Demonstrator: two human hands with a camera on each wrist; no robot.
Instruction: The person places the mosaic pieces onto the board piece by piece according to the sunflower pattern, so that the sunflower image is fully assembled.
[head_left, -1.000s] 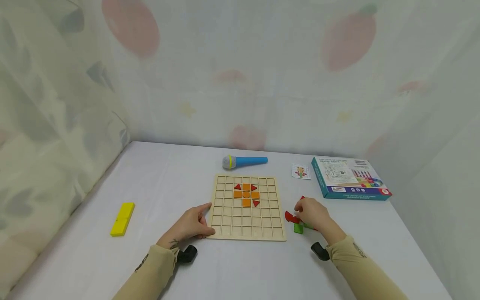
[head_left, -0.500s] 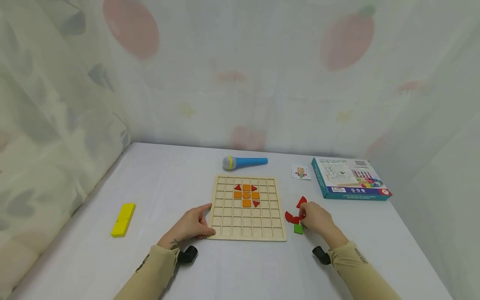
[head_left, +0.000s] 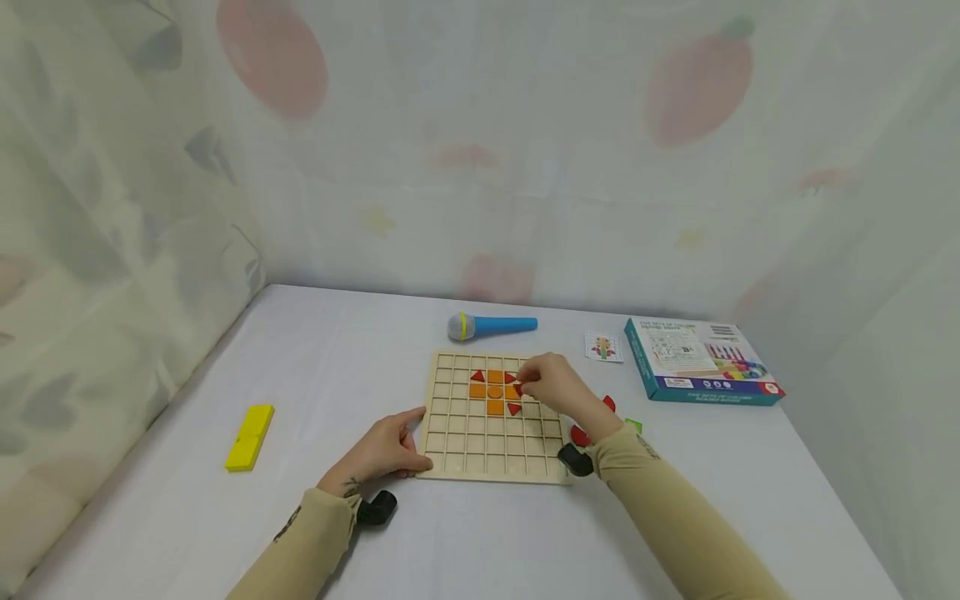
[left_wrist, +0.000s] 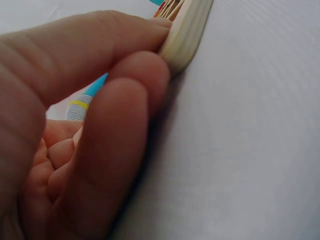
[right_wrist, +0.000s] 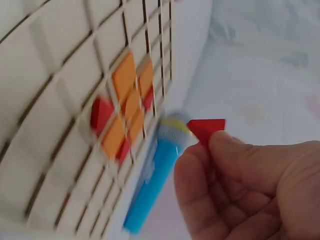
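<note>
A wooden grid board [head_left: 459, 444] lies flat, with orange square tiles [head_left: 495, 407] in a cross, an orange round tile [head_left: 495, 392] at its centre and several red triangles [head_left: 477, 377] around it. My left hand [head_left: 381, 446] holds the board's left edge near its front corner; the left wrist view shows the thumb and curled fingertips at the board's edge [left_wrist: 187, 45]. Over the board's right half, my right hand [head_left: 553, 383] pinches a red triangular tile [right_wrist: 207, 127] between thumb and fingers, just right of the orange cross.
Loose red pieces [head_left: 580, 436] and a green piece [head_left: 634, 426] lie right of the board, partly hidden by the right forearm. A blue toy microphone [head_left: 504, 325], a pattern card [head_left: 603, 347] and a game box [head_left: 701, 362] stand behind. Yellow blocks [head_left: 250, 437] lie left.
My right hand has moved left and away from me, from the loose pieces to over the board, with a red triangular tile in its fingers. The left hand has stayed at the board's edge.
</note>
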